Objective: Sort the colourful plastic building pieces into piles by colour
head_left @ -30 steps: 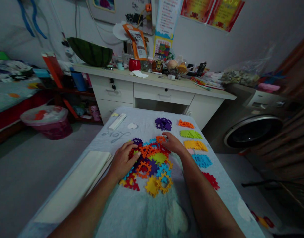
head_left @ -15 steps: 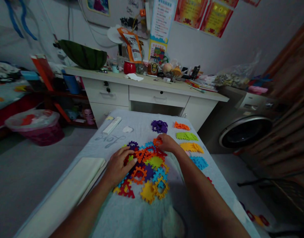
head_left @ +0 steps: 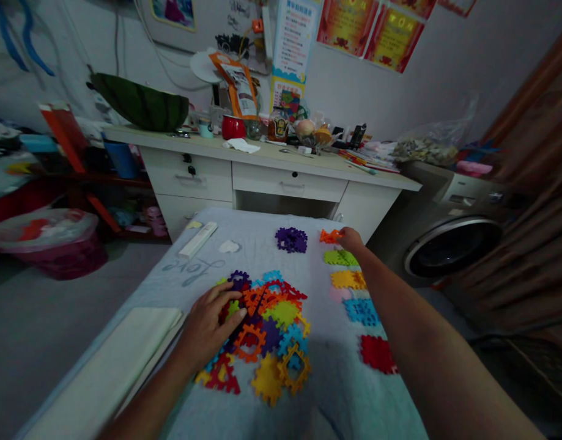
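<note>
A mixed pile of toothed plastic interlocking pieces (head_left: 271, 333) lies in the middle of the cloth-covered table. My left hand (head_left: 214, 311) rests on the pile's left edge, fingers apart, and grips nothing. Over at the far right, my right hand (head_left: 351, 238) has its fingers closed on an orange interlocking piece at the orange stack (head_left: 329, 236); the fingertips partly hide it. Toward me from there lie a green stack (head_left: 338, 257), a yellow stack (head_left: 347, 280), a blue stack (head_left: 361, 311) and a red stack (head_left: 377, 354). Purple pieces (head_left: 292, 239) sit to the left of the orange ones.
A white stick-like box (head_left: 198, 240) lies at the table's back left, and a folded white cloth (head_left: 110, 351) along its left side. Behind stands a cluttered white desk (head_left: 266, 160). A washing machine (head_left: 450, 226) is on the right, a pink bin (head_left: 55, 247) on the left.
My right hand has moved from the mixed pile with an orange piece, right and away to the orange stack. The red stack now shows fully. My left hand stays on the pile.
</note>
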Tool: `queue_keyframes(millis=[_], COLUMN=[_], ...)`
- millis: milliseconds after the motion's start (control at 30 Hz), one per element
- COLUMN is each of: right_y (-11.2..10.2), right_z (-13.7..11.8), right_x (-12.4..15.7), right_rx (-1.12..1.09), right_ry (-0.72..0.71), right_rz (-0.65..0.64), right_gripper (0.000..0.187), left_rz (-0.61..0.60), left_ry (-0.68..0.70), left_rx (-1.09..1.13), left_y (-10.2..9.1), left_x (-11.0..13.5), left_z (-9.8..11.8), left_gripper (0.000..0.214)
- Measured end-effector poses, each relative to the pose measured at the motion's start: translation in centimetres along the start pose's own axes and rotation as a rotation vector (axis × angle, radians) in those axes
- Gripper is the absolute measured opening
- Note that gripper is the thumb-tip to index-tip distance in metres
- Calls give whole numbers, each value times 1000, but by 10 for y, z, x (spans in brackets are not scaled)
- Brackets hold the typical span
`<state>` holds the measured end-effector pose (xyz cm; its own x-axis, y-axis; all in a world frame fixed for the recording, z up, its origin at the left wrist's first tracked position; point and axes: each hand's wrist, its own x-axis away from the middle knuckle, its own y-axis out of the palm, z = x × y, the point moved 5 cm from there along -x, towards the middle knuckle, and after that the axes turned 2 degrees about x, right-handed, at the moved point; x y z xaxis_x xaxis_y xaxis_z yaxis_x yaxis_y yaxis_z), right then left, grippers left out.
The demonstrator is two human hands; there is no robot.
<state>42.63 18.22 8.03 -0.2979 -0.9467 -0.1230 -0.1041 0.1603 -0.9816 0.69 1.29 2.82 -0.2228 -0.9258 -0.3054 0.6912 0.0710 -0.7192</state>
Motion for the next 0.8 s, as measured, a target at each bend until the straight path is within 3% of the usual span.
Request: queue_keyframes(millis=[400, 800], right_y=[19, -8], right_z=[0, -6], right_x=[-27, 15], right_rx=[-106, -330], right_ry=[109, 85], right_rz=[52, 132], right_gripper=[28, 36], left_rz=[2, 6], left_ry=[5, 23], left_rx=[-27, -2], left_y=[1, 1], left_x=[1, 2], left_z=[-2, -2], left_gripper=[37, 37])
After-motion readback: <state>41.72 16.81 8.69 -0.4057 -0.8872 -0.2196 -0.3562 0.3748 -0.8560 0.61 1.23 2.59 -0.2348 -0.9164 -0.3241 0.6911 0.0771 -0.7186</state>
